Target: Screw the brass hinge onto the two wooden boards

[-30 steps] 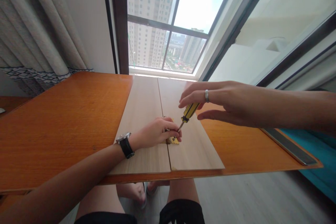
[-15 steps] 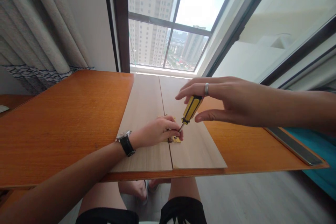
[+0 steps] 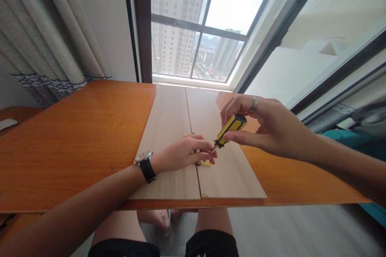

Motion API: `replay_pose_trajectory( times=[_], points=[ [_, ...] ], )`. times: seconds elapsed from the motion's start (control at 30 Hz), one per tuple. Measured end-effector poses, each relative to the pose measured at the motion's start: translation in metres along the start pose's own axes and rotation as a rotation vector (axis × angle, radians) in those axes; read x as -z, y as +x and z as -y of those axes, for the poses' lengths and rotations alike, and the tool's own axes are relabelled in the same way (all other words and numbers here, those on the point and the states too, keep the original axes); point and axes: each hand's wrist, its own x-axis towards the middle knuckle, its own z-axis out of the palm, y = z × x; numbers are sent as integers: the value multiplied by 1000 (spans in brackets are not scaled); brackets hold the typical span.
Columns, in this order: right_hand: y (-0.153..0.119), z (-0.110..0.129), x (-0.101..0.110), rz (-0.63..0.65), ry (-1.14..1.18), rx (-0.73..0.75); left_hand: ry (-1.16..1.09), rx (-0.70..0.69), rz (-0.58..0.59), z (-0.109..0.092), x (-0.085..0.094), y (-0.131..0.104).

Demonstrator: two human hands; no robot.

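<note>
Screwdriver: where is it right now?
Head view, just right of centre: the screwdriver slants in the right hand, above the right-hand board, its tip down by the left hand's fingertips, close to the hinge.

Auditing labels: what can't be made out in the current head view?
1) Gold-coloured metal hinge, head view: middle covered by the bare left hand.
2) Tip of the yellow-and-black-handled screwdriver, head view: hidden at that hand's fingers.
3) Whether a screw sits under the tip, head view: too small, and the same fingers are in the way.
4) Flat white item, head view: cut off by the left edge.
</note>
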Motion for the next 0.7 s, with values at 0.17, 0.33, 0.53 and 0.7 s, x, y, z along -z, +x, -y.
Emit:
replay_pose_trajectory(
  times=[0.17, 0.33, 0.53, 0.7],
  points=[
    [-11, -5, -7, 18, 394, -54, 33, -21, 15, 1, 1, 4],
    [-14, -7, -13, -11, 632, -63, 38, -29, 29, 3, 1, 3],
    [-1, -27, -41, -262, 679, 3, -32, -14, -94, 1, 0, 2],
    [5, -43, -57, -291, 782, 60, -12, -3, -194, 2, -2, 6]
  ],
)
